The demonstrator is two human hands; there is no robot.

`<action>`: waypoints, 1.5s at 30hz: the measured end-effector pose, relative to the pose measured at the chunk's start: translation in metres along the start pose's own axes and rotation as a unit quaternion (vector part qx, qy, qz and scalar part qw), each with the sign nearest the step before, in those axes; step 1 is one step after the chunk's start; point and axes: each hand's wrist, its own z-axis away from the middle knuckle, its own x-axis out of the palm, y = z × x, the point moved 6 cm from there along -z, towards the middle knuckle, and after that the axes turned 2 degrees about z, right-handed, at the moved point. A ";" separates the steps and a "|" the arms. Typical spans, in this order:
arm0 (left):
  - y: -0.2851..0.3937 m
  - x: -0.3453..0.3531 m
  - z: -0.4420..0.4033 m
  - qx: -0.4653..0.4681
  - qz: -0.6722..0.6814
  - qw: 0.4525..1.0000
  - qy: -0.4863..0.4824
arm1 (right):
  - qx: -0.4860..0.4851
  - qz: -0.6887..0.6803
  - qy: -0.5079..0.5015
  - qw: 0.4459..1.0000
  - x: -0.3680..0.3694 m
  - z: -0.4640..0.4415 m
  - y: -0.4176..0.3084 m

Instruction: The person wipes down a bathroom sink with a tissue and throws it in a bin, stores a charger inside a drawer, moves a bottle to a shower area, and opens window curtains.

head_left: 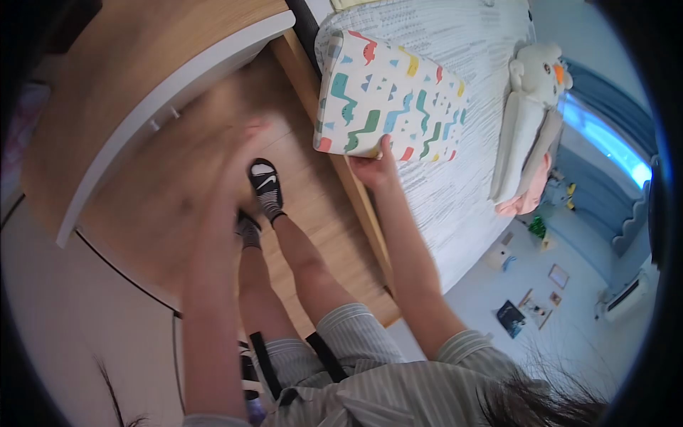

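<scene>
Dark hair strands [562, 411] are caught closest to the camera, over a striped shirt [420, 391]. By the right hand [375, 167], a dinosaur-print pillow [395, 99] is gripped at its near edge, the thumb laid on top, above the side of a bed [455, 220]. The left hand [245, 134] is blurred over the floor [313, 192]; how far it is opened, and whether anything is held, cannot be told. One slipper [267, 183] is left in plain sight, while its mate is partly hidden by the left forearm. The walkway is hemmed in by a wooden bed frame [363, 220] and by a white-edged tabletop [142, 71], below which two small knobs [175, 112] are fitted. Farther along the bed, a plush toy [537, 71] is set near pink cloth [532, 191]. A white swoosh is shown on the slipper; on a dark wall picture [511, 317], pale marks are too small to be read.
</scene>
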 end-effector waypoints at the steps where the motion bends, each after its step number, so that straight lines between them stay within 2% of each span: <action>1: 0.023 0.034 0.015 0.021 0.003 0.998 -0.051 | 0.013 0.017 0.083 0.996 0.011 0.019 -0.004; 2: 0.037 0.064 0.021 0.029 0.006 0.998 -0.064 | 0.009 0.006 0.077 0.997 0.006 0.016 -0.010; 3: 0.044 0.094 0.027 0.036 0.015 0.996 -0.077 | -0.041 0.079 0.016 0.996 0.003 0.012 -0.024; 4: 0.065 0.122 0.041 0.027 0.154 0.975 -0.160 | -0.092 0.153 -0.044 0.983 0.004 0.014 -0.038; 5: 0.097 0.143 0.062 0.014 0.287 0.928 -0.239 | -0.100 0.148 -0.045 0.983 0.006 0.025 -0.050; 7: 0.155 0.170 0.087 0.135 0.302 0.930 -0.158 | -0.291 0.293 -0.078 0.907 0.052 0.068 -0.091; 9: 0.235 0.171 0.104 0.193 0.340 0.910 -0.138 | -0.363 0.324 -0.125 0.865 0.113 0.113 -0.136; 11: 0.298 0.178 0.104 0.241 0.321 0.899 -0.179 | -0.443 0.355 -0.167 0.806 0.166 0.157 -0.168; 12: 0.327 0.180 0.108 0.252 0.313 0.898 -0.178 | -0.448 0.333 -0.192 0.807 0.183 0.166 -0.187; 14: 0.376 0.177 0.125 0.332 0.330 0.867 -0.168 | -0.438 0.303 -0.235 0.813 0.219 0.193 -0.203; 15: 0.388 0.180 0.130 0.341 0.324 0.867 -0.164 | -0.486 0.325 -0.209 0.784 0.230 0.197 -0.218; 17: 0.395 0.180 0.133 0.344 0.311 0.877 -0.125 | -0.435 0.399 -0.142 0.794 0.232 0.176 -0.241; 18: 0.388 0.179 0.130 0.305 0.278 0.902 -0.127 | -0.434 0.399 -0.153 0.793 0.231 0.173 -0.235; 20: 0.359 0.172 0.126 0.189 0.314 0.919 -0.148 | -0.383 0.295 -0.083 0.872 0.207 0.155 -0.212; 22: 0.293 0.159 0.100 0.163 0.192 0.966 -0.065 | -0.347 0.327 -0.127 0.869 0.182 0.148 -0.176; 24: 0.229 0.128 0.122 0.228 0.117 0.965 -0.051 | -0.358 0.420 -0.214 0.806 0.148 0.149 -0.124; 25: 0.189 0.119 0.130 0.222 0.089 0.965 -0.109 | -0.340 0.447 -0.185 0.807 0.128 0.161 -0.086; 26: 0.174 0.096 0.187 0.139 0.205 0.966 -0.079 | -0.303 0.512 -0.174 0.784 0.109 0.174 -0.053; 27: 0.130 0.082 0.218 0.113 0.200 0.970 -0.076 | -0.295 0.691 -0.210 0.626 0.087 0.180 -0.028; 28: 0.088 0.068 0.250 0.087 0.195 0.974 -0.073 | -0.228 0.606 -0.234 0.726 0.076 0.220 0.016; 29: 0.046 0.054 0.282 0.060 0.191 0.977 -0.070 | -0.202 0.589 -0.280 0.731 0.065 0.245 0.047; 30: 0.064 0.029 0.356 0.052 0.237 0.969 -0.046 | -0.128 0.627 -0.281 0.715 0.052 0.269 0.077; 31: 0.028 0.011 0.389 0.135 0.279 0.951 -0.022 | -0.096 0.631 -0.349 0.686 0.043 0.298 0.107; 32: 0.035 -0.010 0.449 0.142 0.326 0.935 0.016 | -0.113 0.700 -0.387 0.590 0.039 0.328 0.135; 33: 0.035 -0.035 0.498 0.171 0.330 0.926 0.065 | -0.085 0.714 -0.427 0.549 0.035 0.361 0.165; 34: 0.024 -0.050 0.550 0.137 0.328 0.928 0.110 | 0.001 0.679 -0.486 0.550 0.029 0.399 0.193; 35: 0.005 -0.057 0.595 0.096 0.338 0.923 0.159 | 0.032 0.688 -0.525 0.500 0.023 0.432 0.216; 36: -0.020 -0.065 0.630 0.117 0.364 0.896 0.224 | 0.054 0.690 -0.563 0.451 0.015 0.456 0.238; 38: -0.073 -0.057 0.695 0.164 0.280 0.876 0.356 | 0.118 0.696 -0.627 0.329 -0.009 0.513 0.278; 39: -0.083 -0.047 0.728 0.170 0.314 0.836 0.416 | 0.115 0.722 -0.623 0.279 -0.018 0.539 0.290; 41: -0.080 0.007 0.790 0.116 0.255 0.899 0.337 | 0.141 0.746 -0.628 0.172 -0.066 0.576 0.301; 42: -0.091 0.035 0.826 0.115 0.281 0.875 0.377 | 0.159 0.730 -0.665 0.020 -0.106 0.579 0.305; 43: -0.092 0.063 0.859 0.150 0.250 0.881 0.373 | 0.165 0.694 -0.690 -0.123 -0.141 0.591 0.311; 44: -0.099 0.089 0.885 0.183 0.214 0.889 0.360 | 0.219 0.691 -0.670 -0.158 -0.168 0.608 0.309; 45: -0.127 0.109 0.902 0.183 0.231 0.877 0.380 | 0.229 0.684 -0.667 -0.184 -0.195 0.624 0.312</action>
